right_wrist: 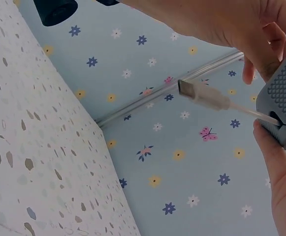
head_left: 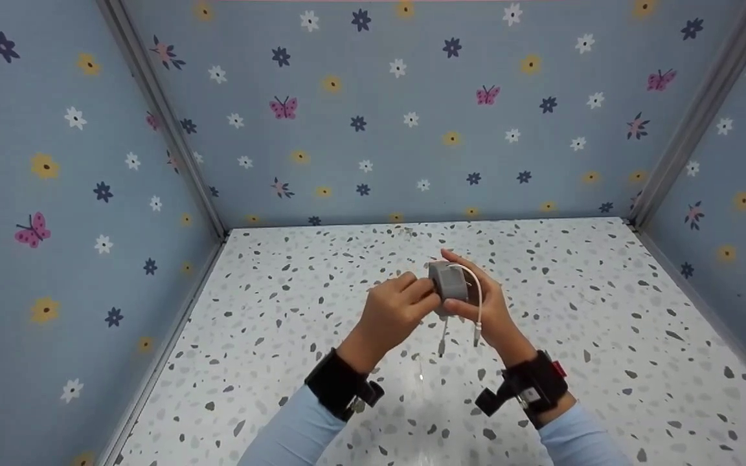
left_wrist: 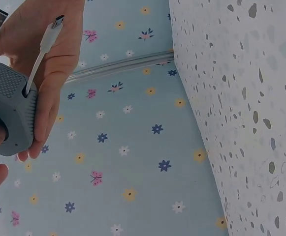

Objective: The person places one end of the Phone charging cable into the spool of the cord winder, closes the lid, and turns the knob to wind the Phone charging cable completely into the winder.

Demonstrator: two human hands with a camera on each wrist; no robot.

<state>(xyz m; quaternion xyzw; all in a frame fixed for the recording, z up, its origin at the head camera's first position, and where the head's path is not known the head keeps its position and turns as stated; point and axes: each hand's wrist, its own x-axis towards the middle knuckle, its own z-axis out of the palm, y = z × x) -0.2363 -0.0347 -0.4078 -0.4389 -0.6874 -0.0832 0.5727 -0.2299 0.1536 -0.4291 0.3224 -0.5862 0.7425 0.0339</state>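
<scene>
A grey cable winder with textured sides is held up above the speckled tabletop. My right hand grips its body, the thumb on the near side and the other fingers around the far side. Curled fingers of my left hand hold the round knob on its left face. A white cable arches over my right hand from a slot. One end carries a small plug, pointing up across the right palm in the left wrist view. The other end has a flat USB plug.
A white tabletop with grey speckles lies below both hands. Blue flowered panels enclose it at the back and both sides, with grey metal strips at the corners. Black camera straps wrap both wrists.
</scene>
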